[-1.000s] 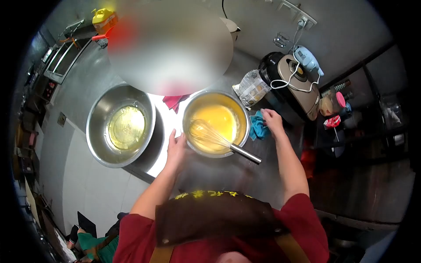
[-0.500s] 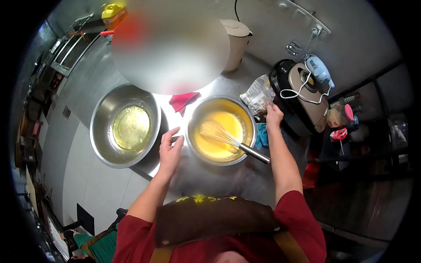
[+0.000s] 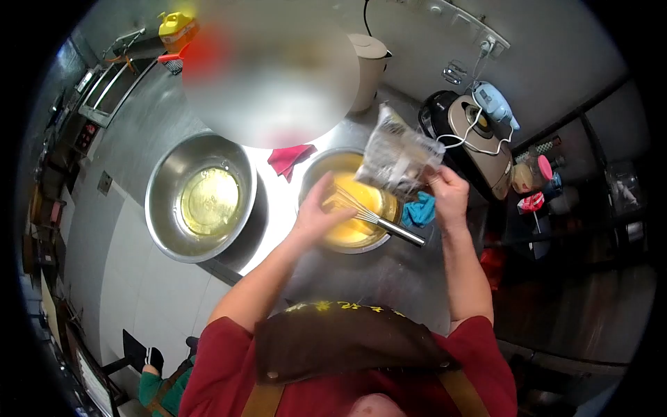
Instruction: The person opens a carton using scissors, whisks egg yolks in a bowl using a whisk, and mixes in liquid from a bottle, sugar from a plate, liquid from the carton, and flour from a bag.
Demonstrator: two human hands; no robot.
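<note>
My right hand (image 3: 448, 193) grips a crumpled, see-through plastic bag (image 3: 397, 151) by its near corner, above the right rim of a metal bowl (image 3: 372, 246). Yellow batter (image 3: 363, 196) fills the bottom of this bowl. In it rests a wire whisk (image 3: 401, 232), its steel handle leaning over the near right rim. My left hand (image 3: 318, 214) hovers over the bowl's left side with fingers apart and nothing in them. What the bag contains is hard to make out.
A larger metal basin (image 3: 158, 233) with clear yellowish liquid (image 3: 210, 201) stands left. A red cloth (image 3: 288, 161) lies behind the bowls, a blue cloth (image 3: 420, 210) to the right. A rice cooker (image 3: 479, 142) carries a blue hand mixer (image 3: 495, 104). A kettle (image 3: 369, 66) stands behind; a blurred patch hides the back.
My right hand has lifted the bag from beside the cooker and brought it left over the bowl. My left hand has moved right, from beside the bowl to above it.
</note>
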